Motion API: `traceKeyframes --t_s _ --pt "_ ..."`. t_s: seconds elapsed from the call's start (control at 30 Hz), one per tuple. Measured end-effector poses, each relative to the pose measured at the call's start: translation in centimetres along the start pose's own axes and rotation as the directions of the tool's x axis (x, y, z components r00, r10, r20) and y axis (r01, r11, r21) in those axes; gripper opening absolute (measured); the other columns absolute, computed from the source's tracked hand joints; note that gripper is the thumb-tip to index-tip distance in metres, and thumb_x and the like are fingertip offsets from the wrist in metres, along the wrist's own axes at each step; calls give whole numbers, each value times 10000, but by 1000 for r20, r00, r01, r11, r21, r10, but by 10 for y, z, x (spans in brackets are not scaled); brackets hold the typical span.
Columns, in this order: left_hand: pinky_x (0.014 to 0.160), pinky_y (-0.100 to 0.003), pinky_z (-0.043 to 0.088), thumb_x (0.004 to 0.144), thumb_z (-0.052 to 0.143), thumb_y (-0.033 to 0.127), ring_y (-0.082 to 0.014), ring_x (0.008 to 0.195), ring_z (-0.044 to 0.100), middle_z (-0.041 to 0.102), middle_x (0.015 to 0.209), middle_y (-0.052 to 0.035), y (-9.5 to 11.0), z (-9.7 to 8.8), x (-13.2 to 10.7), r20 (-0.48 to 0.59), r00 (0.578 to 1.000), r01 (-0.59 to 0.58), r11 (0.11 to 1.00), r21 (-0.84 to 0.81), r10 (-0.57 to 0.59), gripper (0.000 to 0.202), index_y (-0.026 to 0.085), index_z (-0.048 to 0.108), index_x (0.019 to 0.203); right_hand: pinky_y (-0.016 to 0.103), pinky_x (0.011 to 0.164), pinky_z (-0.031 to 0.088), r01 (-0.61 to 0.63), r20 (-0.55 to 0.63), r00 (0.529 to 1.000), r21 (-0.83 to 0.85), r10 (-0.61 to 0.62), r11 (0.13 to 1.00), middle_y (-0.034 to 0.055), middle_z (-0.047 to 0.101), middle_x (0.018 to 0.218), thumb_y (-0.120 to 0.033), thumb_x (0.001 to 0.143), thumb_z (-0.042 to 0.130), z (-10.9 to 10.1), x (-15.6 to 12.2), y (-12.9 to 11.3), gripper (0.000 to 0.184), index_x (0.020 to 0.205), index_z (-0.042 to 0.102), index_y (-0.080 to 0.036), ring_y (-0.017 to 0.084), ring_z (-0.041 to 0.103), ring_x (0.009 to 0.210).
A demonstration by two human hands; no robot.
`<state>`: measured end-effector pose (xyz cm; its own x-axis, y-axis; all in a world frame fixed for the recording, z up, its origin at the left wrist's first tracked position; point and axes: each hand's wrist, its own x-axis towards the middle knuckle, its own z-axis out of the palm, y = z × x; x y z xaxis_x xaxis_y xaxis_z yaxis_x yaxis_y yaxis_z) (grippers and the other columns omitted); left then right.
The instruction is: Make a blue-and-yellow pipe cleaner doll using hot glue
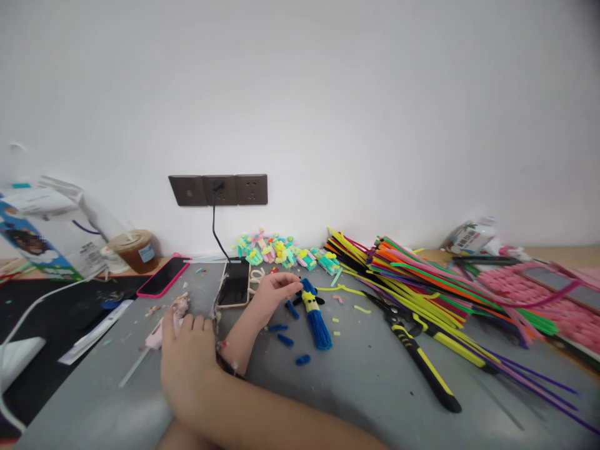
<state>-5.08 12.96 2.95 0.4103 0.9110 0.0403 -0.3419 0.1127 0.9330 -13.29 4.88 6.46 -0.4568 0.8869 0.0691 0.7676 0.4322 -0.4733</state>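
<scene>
The blue-and-yellow chenille doll [319, 325] on the worktop [363, 390] appears mostly formed, its blue top [308, 287] pinched by the left hand [272, 295]. The pink glue gun [155, 337] is gripped by the right hand's [190, 362] curled fingers; blue chenille pieces [285, 340] remain unattached.

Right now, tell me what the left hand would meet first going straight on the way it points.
The blue top of the blue-and-yellow figure, most likely: the fingers of the left hand aim at it, toward the picture's right. They may be touching it; depth is unclear.
</scene>
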Motion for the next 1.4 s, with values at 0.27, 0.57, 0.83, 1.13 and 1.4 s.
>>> traceKeyframes --t_s 0.27,0.57,0.83,1.13,1.4 --pt "523 -209 331 556 904 336 -62 516 428 536 533 47 9 -6 4 -85 995 -69 983 -169 56 331 124 674 664 368 706 412 350 -354 872 -35 -339 936 104 656 913 -229 836 563 -54 -106 76 147 953 588 -143 257 555 828" --pt "538 -202 360 590 901 325 -71 546 416 463 555 64 20 -5 -3 -75 993 -110 924 -367 88 374 147 577 644 377 819 309 -257 -222 954 -256 202 932 68 720 847 -238 886 642 -100 -84 172 128 789 704 -183 256 624 911" --pt "553 -219 353 623 888 316 -79 544 426 496 549 42 18 -5 -4 13 996 -82 928 -364 94 335 131 609 638 412 869 313 -262 -168 958 -191 231 946 146 737 849 -120 800 667 -86 -67 170 91 715 699 -125 289 652 916" --pt "544 -227 323 607 894 354 -79 554 402 457 584 38 25 -3 -12 181 978 -37 944 -327 101 401 134 566 541 238 565 366 -145 -123 971 386 207 911 -16 590 656 -327 853 632 -118 -80 210 185 777 641 -159 126 513 598" --pt "544 -251 331 600 893 373 -111 554 439 462 563 32 23 -2 -17 327 943 22 974 -227 55 357 150 616 570 204 559 353 -116 95 990 973 108 200 -12 640 693 -408 667 849 -132 -95 207 366 742 595 -155 73 492 563"
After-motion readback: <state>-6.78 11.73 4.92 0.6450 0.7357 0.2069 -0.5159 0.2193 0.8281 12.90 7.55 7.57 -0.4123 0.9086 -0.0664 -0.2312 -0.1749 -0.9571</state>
